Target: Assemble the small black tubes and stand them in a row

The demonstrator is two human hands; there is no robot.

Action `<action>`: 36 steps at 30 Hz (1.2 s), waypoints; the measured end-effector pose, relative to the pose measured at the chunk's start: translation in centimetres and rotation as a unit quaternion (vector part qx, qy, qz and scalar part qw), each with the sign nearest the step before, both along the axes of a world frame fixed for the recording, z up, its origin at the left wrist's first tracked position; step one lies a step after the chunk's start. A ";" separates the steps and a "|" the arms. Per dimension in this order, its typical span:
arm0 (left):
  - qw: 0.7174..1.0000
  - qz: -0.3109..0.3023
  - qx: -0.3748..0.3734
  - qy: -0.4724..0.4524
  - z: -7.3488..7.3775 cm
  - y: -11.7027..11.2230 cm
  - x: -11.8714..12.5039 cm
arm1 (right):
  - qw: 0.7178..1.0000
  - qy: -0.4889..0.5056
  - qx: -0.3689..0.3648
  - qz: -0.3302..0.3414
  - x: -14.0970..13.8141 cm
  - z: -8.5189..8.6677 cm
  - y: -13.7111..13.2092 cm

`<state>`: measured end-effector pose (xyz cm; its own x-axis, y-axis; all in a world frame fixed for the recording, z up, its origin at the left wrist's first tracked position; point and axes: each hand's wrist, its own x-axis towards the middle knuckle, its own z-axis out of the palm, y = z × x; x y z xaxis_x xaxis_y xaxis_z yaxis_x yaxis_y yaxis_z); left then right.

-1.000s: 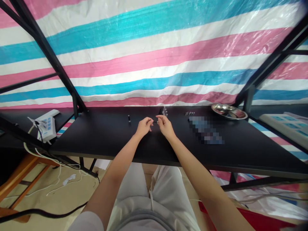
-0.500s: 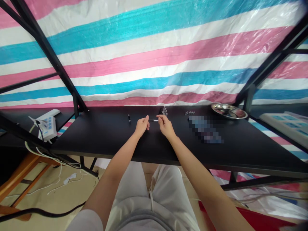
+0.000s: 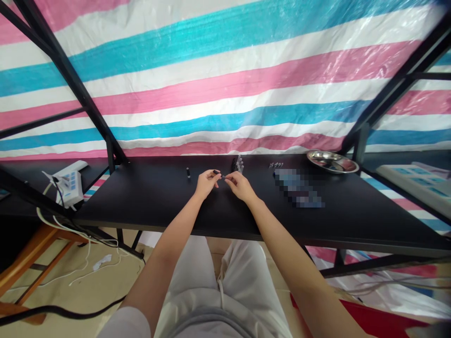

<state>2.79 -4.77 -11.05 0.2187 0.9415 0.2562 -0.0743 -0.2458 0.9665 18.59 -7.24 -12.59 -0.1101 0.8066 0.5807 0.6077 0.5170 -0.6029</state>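
Both my hands meet over the middle of the black table point(image 3: 148, 202). My left hand point(image 3: 205, 183) is closed in a pinch on a small dark cylindrical part point(image 3: 216, 172). My right hand point(image 3: 238, 185) is also pinched, its fingertips touching the end of that same part from the right. Just behind my right hand stands a small cluster of upright little tubes point(image 3: 238, 164). A single small dark tube point(image 3: 188, 173) stands alone to the left of my left hand.
A metal dish point(image 3: 332, 161) sits at the table's back right, with a few tiny parts point(image 3: 276, 165) left of it. A white power strip point(image 3: 68, 184) with cables lies at the left. Black frame posts rise at both sides. A striped tarp hangs behind.
My hands have closed together: the thin rod seen between them half a second ago is now shortened to a small part pinched between both fingertips. The view shifted slightly.
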 end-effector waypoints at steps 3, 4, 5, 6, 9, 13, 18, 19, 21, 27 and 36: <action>1.000 0.009 0.010 0.012 -0.1 0.1 0.0 | 0.998 -0.047 -0.020 -0.027 0.5 0.0 -0.3; 0.999 0.025 0.014 0.015 -0.1 0.1 0.0 | 0.996 -0.064 -0.035 -0.042 0.8 0.0 -0.5; 0.999 0.047 0.017 0.017 -0.2 0.2 -0.1 | 0.994 -0.077 -0.053 -0.062 1.1 0.0 -0.6; 0.997 0.072 0.020 0.020 -0.2 0.3 -0.1 | 0.990 -0.084 -0.073 -0.088 1.3 0.1 -0.8; 0.991 0.116 0.032 0.062 -0.5 0.4 0.0 | 0.973 -0.057 -0.118 -0.191 2.0 0.3 -1.0; 0.973 0.098 0.089 0.189 -1.0 0.7 1.0 | 0.948 -0.029 -0.160 -0.273 2.6 0.3 -0.6; 0.939 0.107 0.112 0.306 -0.9 1.1 3.2 | 0.932 -0.054 -0.204 -0.293 2.9 -0.1 0.2; 0.934 0.112 0.107 0.321 -0.8 1.2 3.7 | 0.932 -0.057 -0.206 -0.293 2.9 -0.2 0.3; 0.924 0.121 0.103 0.347 -0.5 1.4 4.6 | 0.932 -0.061 -0.207 -0.292 3.0 -0.2 0.4; 0.900 0.132 0.088 0.405 -0.5 2.1 6.2 | 0.929 -0.077 -0.213 -0.292 2.8 0.1 0.3; 0.917 0.152 0.095 0.357 -1.2 2.4 6.6 | 0.934 -0.085 -0.195 -0.289 3.0 -0.3 0.6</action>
